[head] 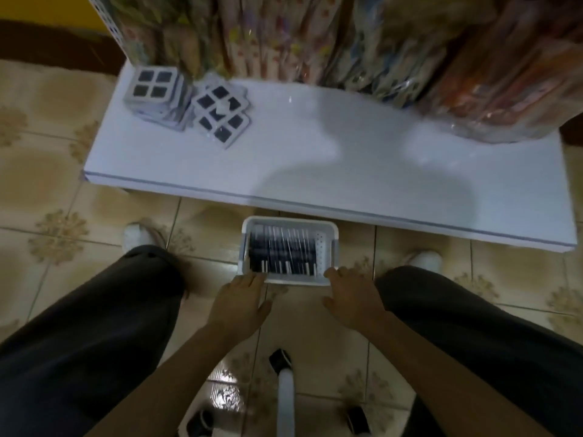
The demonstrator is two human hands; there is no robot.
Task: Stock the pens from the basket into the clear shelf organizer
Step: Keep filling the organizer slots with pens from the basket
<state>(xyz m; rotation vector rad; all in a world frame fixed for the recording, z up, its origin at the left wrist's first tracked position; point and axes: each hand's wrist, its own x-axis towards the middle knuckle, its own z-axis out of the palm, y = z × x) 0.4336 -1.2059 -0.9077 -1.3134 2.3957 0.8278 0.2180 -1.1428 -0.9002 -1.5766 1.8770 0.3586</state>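
A white plastic basket (328, 247) stands on the tiled floor just in front of the low white shelf (315, 159). It is packed with several dark pens with white ends (282, 255) lying side by side. My left hand (241, 302) reaches the basket's near left corner with its fingers stretched out. My right hand (350, 296) is at the near right corner, fingers straight, fingertips at the rim. Neither hand holds a pen. On the shelf's left end lie two clear four-cell organizers (154, 88), the second one (220, 116) tilted. The picture is blurred.
Bundles of patterned wrapped rolls (378, 42) stand along the back of the shelf. My knees in dark trousers flank the basket. A chair base with a white leg (285, 392) and black casters sits on the floor under me.
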